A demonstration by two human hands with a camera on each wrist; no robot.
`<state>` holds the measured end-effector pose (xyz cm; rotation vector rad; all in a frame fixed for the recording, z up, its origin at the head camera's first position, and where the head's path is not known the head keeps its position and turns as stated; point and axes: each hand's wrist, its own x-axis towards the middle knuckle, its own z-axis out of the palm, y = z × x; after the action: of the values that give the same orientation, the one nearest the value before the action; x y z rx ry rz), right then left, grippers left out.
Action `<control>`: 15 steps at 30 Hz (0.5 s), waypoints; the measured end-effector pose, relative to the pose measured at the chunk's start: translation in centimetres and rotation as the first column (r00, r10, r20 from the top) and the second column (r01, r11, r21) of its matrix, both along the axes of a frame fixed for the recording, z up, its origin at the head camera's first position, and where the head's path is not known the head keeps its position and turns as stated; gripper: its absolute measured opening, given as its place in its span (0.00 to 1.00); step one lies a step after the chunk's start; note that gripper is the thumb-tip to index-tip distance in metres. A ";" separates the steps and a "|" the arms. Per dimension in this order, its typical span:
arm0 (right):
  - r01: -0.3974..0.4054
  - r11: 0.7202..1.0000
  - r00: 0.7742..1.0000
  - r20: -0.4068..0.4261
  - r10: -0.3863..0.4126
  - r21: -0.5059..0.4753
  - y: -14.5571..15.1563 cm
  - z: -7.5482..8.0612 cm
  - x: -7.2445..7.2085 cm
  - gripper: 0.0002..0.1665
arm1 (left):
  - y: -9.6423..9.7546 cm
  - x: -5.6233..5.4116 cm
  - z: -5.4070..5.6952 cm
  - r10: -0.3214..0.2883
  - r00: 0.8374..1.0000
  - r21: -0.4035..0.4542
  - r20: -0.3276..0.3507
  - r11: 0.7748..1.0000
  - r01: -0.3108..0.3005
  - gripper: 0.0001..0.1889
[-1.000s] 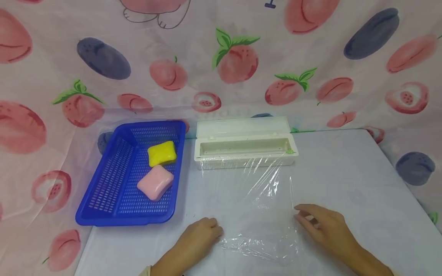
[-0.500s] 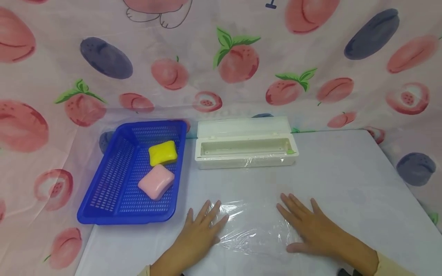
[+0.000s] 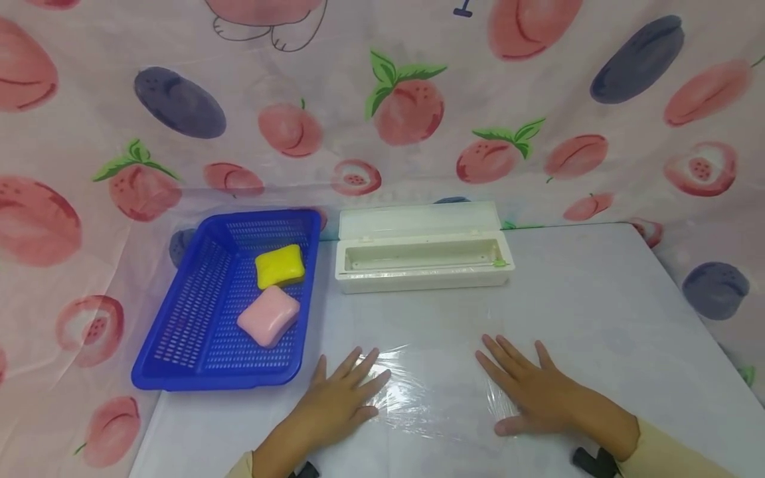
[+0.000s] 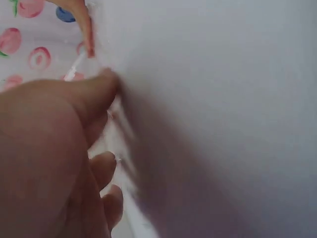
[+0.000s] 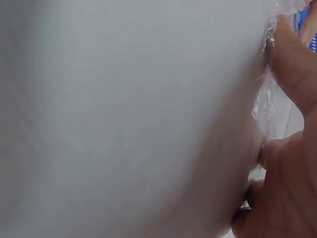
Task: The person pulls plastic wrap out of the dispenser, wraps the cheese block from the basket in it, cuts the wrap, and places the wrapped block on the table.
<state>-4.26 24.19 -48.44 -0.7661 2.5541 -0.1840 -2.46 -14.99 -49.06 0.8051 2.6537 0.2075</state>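
A sheet of clear plastic wrap (image 3: 430,392) lies on the white tabletop, wrinkled and shiny near the hands. My left hand (image 3: 337,401), fingers spread, rests on its left edge. On the right edge my right hand (image 3: 532,392) lies flat, fingers spread too. In the right wrist view, crinkled wrap (image 5: 267,99) shows beside the fingers and thumb. Behind the sheet stands a long white cling film dispenser box (image 3: 424,280), its lid (image 3: 418,221) raised and a small green piece (image 3: 499,263) at the right end of its front edge.
A blue perforated basket (image 3: 221,382) stands at the left, holding a yellow soap-like block (image 3: 279,265) and a pink one (image 3: 269,315). A fruit-print curtain (image 3: 335,86) hangs behind and to both sides of the white table (image 3: 597,292).
Both hands went from curled at the wrap's sides to spread flat on it. The wrap, earlier stretched up to the dispenser, now lies lower on the table. The left hand shifted slightly.
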 end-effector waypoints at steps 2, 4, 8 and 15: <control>0.001 1.000 1.000 0.010 -0.001 -0.008 -0.2 0.1 -0.1 0.74 | -0.1 0.5 0.6 -0.004 0.999 -0.023 -0.053 1.000 0.002 0.33; -0.004 1.000 1.000 0.010 0.004 -0.011 -0.3 0.1 -0.1 0.74 | -0.2 1.2 1.6 -0.017 0.995 -0.047 -0.103 0.999 0.012 0.33; -0.007 1.000 1.000 -0.002 0.007 -0.011 -0.4 0.3 -0.1 0.74 | -0.3 2.0 6.2 -0.029 0.993 -0.014 -0.115 1.000 0.027 0.31; 0.014 1.000 1.000 0.008 -0.014 -0.023 -0.3 0.2 0.1 0.74 | -4.0 -1.9 14.5 0.062 0.965 0.199 -0.255 0.980 -0.010 0.23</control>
<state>-4.20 23.88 -48.28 -0.7550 2.5545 -0.2216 -4.31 -19.00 -34.59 0.9004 2.9309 0.4052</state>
